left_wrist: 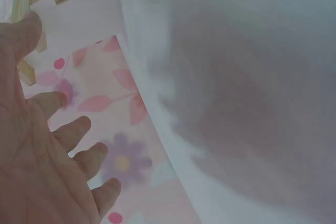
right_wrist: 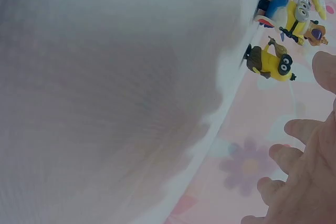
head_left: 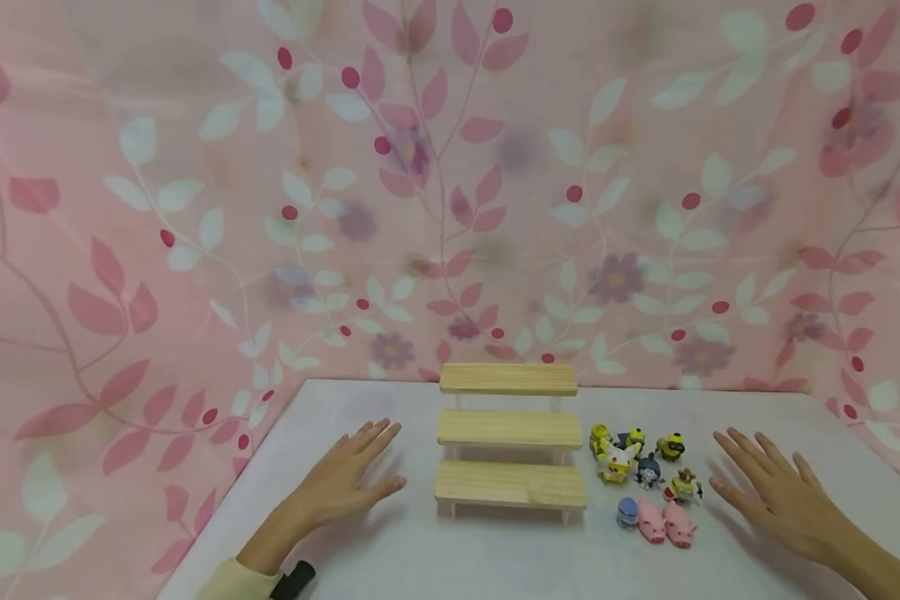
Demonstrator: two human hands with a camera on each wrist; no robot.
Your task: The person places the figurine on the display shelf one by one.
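Well apart, the left hand [head_left: 345, 482] and right hand [head_left: 783, 504], fingers extended, flank the wooden stand [head_left: 510, 428] and toy figures [head_left: 648, 472] beside its right end, two pink pigs [head_left: 651, 522] showing whole only in the head view.

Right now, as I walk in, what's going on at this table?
A person holds both bare hands over the white table, fingers spread, gripping nothing. The left hand is to the left of a three-step wooden shelf. The right hand is beside a cluster of small toy figures, including two pink pigs. The toys are on the table, between the shelf and that hand.
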